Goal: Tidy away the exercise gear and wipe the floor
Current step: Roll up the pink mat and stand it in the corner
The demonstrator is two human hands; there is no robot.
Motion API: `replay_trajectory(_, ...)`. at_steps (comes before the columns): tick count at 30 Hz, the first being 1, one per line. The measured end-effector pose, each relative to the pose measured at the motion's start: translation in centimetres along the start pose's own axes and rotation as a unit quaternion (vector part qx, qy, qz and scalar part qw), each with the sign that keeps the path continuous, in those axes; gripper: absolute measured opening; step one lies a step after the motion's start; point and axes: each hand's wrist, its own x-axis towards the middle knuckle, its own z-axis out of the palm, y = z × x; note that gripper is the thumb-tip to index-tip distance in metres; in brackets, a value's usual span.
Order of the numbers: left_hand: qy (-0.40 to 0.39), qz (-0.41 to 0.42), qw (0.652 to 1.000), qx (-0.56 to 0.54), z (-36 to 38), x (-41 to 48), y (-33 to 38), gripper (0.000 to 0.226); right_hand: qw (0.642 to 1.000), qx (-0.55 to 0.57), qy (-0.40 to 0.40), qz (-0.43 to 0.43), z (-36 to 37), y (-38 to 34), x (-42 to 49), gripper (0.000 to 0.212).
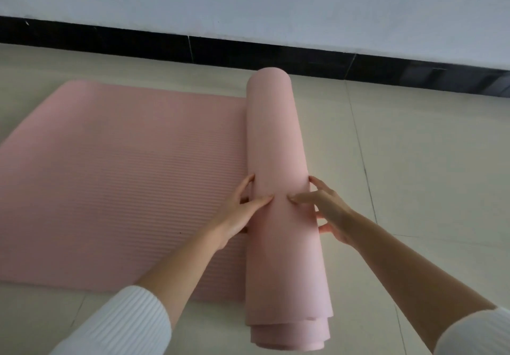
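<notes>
- Pink yoga mat [278, 139] lies on the tiled floor [414, 161], half rolled, the rest flat to the left
- Left hand [245, 211] and right hand [328, 214] each clasp the roll, thumbs on top
- Risk: near-end layers sit stepped; uneven pushing could cone the roll further

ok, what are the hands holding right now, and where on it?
Both hands clasp the rolled part of the pink mat around mid-length: left hand on its left side, right hand on its right, thumbs on top.
</notes>
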Motion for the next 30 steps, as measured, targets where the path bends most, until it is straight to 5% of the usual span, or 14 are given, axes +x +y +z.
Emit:
replay_trajectory(8,-0.089,-0.002,0.996,0.003,8.8,1.5,0.8,0.087,0.998,0.019,0.059,0.010,-8.5,2.3,-1.8,0.083)
replay_trajectory(19,-0.102,0.008,0.995,0.005,12.2,2.3,0.7,0.061,0.989,-0.069,0.127,-0.011,-11.2,2.6,-1.7,0.071)
replay_trajectory(22,-0.084,-0.004,0.996,0.000,10.9,2.3,0.1,0.040,0.966,-0.198,0.152,-0.068,-9.0,1.2,-1.6,0.061)
replay_trajectory(25,-0.038,-0.077,0.995,-0.052,9.2,2.6,-0.7,0.032,0.953,-0.231,0.156,-0.119,-7.6,-0.1,-1.6,0.020)
replay_trajectory(30,0.057,-0.084,0.990,-0.102,5.7,2.6,-1.6,0.038,0.937,-0.253,0.133,-0.199,-5.7,-0.9,-1.3,0.041)
